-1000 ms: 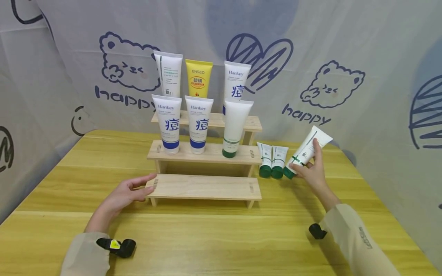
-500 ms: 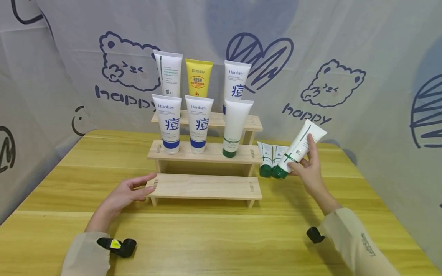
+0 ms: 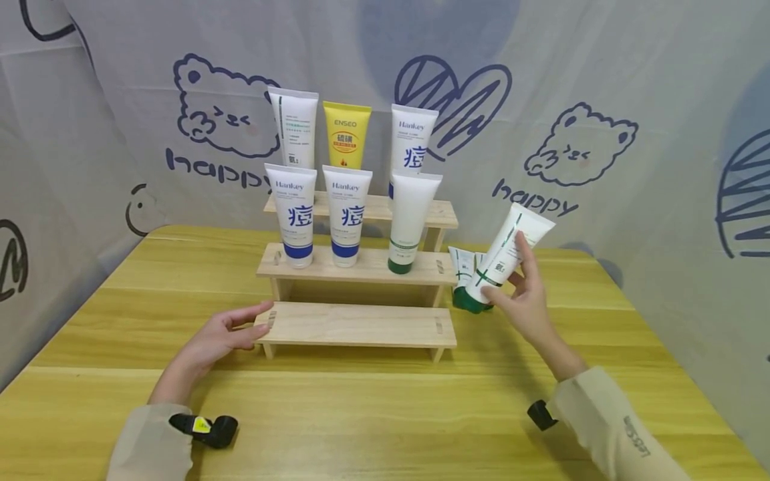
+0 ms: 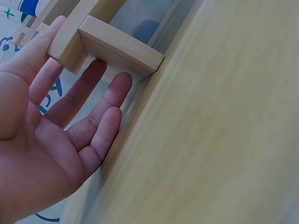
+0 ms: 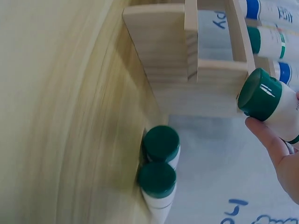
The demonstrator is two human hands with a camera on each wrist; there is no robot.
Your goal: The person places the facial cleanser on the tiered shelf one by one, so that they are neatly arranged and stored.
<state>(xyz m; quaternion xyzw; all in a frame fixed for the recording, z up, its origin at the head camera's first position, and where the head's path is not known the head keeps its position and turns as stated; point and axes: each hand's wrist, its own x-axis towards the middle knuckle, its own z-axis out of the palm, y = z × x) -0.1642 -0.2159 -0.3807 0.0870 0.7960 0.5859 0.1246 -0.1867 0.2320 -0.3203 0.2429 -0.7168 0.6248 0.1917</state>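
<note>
My right hand [image 3: 529,300] grips a white squeeze tube [image 3: 505,250] with a green cap, thumb on one side and fingers on the other. The tube tilts, its cap [image 5: 259,94] pointing down and left. Behind it, two smaller white tubes with green caps [image 5: 158,179] lie on the table, partly hidden in the head view. My left hand [image 3: 216,337] touches the left end of the lowest step of a wooden three-tier display rack [image 3: 355,325]. In the left wrist view, its fingers [image 4: 100,123] are extended loosely beside the rack's leg [image 4: 122,45].
The middle tier bears two blue-and-white tubes [image 3: 345,214] and a white tube with a green cap [image 3: 412,217]. On the top tier stand a white tube [image 3: 295,127], a yellow tube [image 3: 347,133] and another blue-and-white tube [image 3: 412,137]. A printed cloth [image 3: 355,40] hangs behind the table [image 3: 361,421].
My right hand has carried the green-capped tube leftward toward the rack, so it now overlaps the two small tubes. My left hand and the rack have stayed put.
</note>
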